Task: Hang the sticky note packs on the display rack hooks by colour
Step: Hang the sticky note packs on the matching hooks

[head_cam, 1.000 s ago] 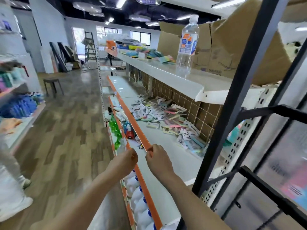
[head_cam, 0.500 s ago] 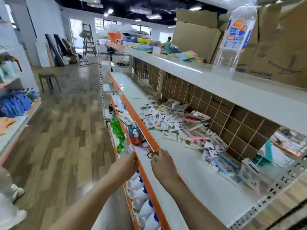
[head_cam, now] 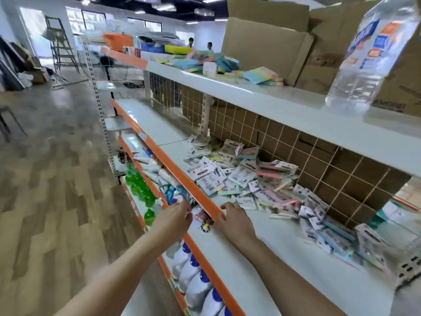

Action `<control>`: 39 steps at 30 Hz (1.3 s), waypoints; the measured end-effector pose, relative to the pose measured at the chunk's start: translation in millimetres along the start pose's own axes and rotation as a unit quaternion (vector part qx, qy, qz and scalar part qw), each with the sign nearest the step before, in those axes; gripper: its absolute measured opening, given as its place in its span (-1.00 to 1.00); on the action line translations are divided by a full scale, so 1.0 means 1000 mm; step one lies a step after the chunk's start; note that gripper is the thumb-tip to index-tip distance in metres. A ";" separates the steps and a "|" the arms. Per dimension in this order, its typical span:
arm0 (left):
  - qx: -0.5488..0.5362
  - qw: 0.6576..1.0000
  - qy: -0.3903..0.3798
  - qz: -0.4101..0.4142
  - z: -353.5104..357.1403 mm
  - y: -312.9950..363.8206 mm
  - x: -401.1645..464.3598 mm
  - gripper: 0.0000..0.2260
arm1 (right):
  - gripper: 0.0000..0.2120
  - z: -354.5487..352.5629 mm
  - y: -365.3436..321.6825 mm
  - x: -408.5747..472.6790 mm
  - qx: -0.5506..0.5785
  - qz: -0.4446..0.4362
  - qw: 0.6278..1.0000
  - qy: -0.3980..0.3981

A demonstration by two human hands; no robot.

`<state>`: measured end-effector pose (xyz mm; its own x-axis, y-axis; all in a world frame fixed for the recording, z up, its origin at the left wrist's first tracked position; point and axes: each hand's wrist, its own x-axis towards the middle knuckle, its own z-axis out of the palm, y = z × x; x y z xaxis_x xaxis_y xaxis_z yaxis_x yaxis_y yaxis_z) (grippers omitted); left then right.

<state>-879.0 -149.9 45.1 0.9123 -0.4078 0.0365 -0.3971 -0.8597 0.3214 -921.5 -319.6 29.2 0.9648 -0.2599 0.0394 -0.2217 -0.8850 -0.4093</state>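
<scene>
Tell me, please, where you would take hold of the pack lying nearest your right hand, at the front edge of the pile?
Probably by its near edge, coming from the front. The pack lies flat on the white shelf just beyond the right hand, with other packs in the pile crowding behind. Slide a thumb under the free edge; the header hole is too blurred to find.

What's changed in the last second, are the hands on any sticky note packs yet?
Not yet. Mostly the view swung left, off the black rack frame and toward the pile of sticky note packs. Both hands stayed at the orange shelf edge: the left hand just in front of it, the right hand still on it. The pile and water bottle look untouched.
</scene>
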 end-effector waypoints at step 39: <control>0.083 0.980 0.084 0.161 0.093 -0.014 0.208 -0.43 | -0.59 0.062 0.044 0.126 -0.116 -0.002 0.974 0.194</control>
<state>-693.0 -251.5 -39.9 0.7356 -0.6214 0.2698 -0.6647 -0.7389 0.1105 -801.0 -367.5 -40.0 0.8495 -0.3436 0.4003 -0.2885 -0.9379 -0.1927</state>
